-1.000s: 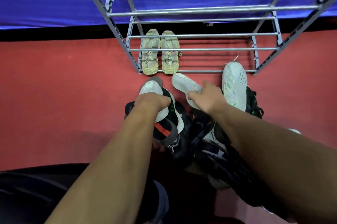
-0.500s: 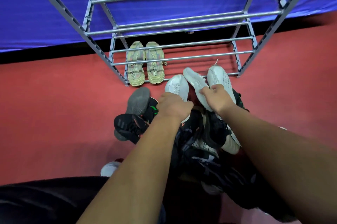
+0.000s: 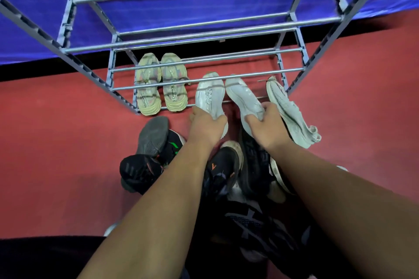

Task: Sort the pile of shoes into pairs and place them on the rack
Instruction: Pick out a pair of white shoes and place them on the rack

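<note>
I hold a white shoe in each hand at the front of the grey metal rack (image 3: pixel 204 80). My left hand (image 3: pixel 207 125) grips the heel of the left white shoe (image 3: pixel 208 95), and its toe pokes in over the bottom shelf's front bar. My right hand (image 3: pixel 267 124) grips the heel of the right white shoe (image 3: pixel 243 97), which lies beside the first, toe pointing into the rack. A pair of beige sandals (image 3: pixel 159 83) sits on the bottom shelf at the left. A pile of dark shoes (image 3: pixel 226 172) lies on the floor under my forearms.
Another white knit shoe (image 3: pixel 290 110) leans against the rack's right front leg. A grey-soled black shoe (image 3: pixel 152 135) lies at the pile's left edge. The floor is red carpet (image 3: pixel 56 142); a blue cloth (image 3: pixel 181 8) hangs behind the rack. The upper shelves hold nothing.
Both hands have carried the two white shoes forward from above the pile to the bottom shelf's front bar. The view has shifted closer to the rack.
</note>
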A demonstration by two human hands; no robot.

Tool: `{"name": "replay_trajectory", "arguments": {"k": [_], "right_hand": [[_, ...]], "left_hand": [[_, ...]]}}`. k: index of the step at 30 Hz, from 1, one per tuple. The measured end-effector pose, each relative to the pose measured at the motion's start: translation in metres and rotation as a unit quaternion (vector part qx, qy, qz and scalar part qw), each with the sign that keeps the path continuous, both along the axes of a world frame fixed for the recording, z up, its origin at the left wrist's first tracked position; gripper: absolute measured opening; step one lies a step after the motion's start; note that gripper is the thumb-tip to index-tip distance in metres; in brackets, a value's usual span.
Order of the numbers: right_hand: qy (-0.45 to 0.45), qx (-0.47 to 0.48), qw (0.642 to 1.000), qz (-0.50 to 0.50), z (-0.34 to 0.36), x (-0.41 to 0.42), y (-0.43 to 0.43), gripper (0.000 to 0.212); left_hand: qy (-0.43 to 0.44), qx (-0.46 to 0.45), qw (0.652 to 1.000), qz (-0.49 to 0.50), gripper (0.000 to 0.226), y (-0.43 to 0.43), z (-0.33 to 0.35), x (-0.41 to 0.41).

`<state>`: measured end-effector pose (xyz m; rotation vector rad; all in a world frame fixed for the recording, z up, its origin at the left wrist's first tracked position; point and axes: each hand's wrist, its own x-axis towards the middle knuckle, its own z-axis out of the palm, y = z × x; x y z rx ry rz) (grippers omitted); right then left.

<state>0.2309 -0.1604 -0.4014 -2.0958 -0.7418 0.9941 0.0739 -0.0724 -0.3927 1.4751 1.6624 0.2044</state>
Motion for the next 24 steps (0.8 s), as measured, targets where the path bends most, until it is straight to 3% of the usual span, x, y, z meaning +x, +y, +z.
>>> {"name": "replay_trajectory", "arguments": {"k": [4,10,13,17,24], "right_hand": [[-0.045,-0.006,0.998,0.040,-0.005,0.010,0.032,0.075],[-0.200,-0.040,0.970,0.134,-0.020,0.028,0.069,0.063],[-0.319,-0.105,0.939,0.076,-0.023,0.030,0.087,0.061],[-0.336,-0.158,0.929,0.011,-0.027,0.045,0.095,0.064],[-0.396,-0.133,0.901,0.117,-0.033,0.027,0.118,0.054]], "left_hand": [[0.014,0.027,0.999,-0.018,0.087,0.023,-0.018,0.006],[0.030,0.045,0.998,-0.037,0.082,0.054,-0.040,0.019],[0.036,0.049,0.997,-0.043,0.080,0.062,-0.047,0.027],[0.023,0.072,0.996,-0.047,0.084,0.069,-0.055,0.039],[0.097,0.084,0.985,-0.118,0.086,0.090,-0.077,0.072]]}}
